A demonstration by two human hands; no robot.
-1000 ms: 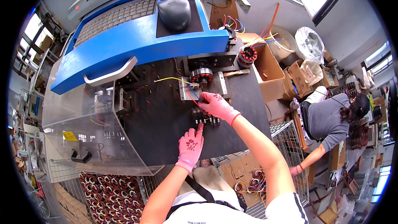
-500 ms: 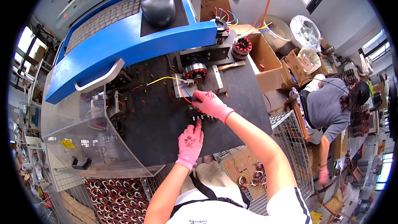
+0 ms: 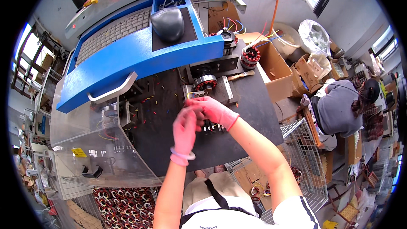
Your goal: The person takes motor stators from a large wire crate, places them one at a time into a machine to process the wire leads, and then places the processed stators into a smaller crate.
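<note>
A motor stator with red windings sits in a metal fixture on the dark worktop. Just in front of it, my right hand, in a pink glove, pinches at the stator's lead wires; a bit of yellow wire shows by its fingertips, and the rest is hidden. My left hand, also gloved in pink, meets the right hand's fingertips, its fingers smeared by motion. Behind both hands lies a row of small black terminal connectors, partly covered by them.
A blue keyboard shelf with a mouse overhangs the worktop. A clear plastic guard stands at left. Another stator and a brush lie at right, near a cardboard box. A co-worker bends at far right.
My left hand has moved up from the connectors to my right hand's fingertips. The right hand stays near the stator's wires. The view has shifted slightly, and the co-worker's arm has moved out of sight.
</note>
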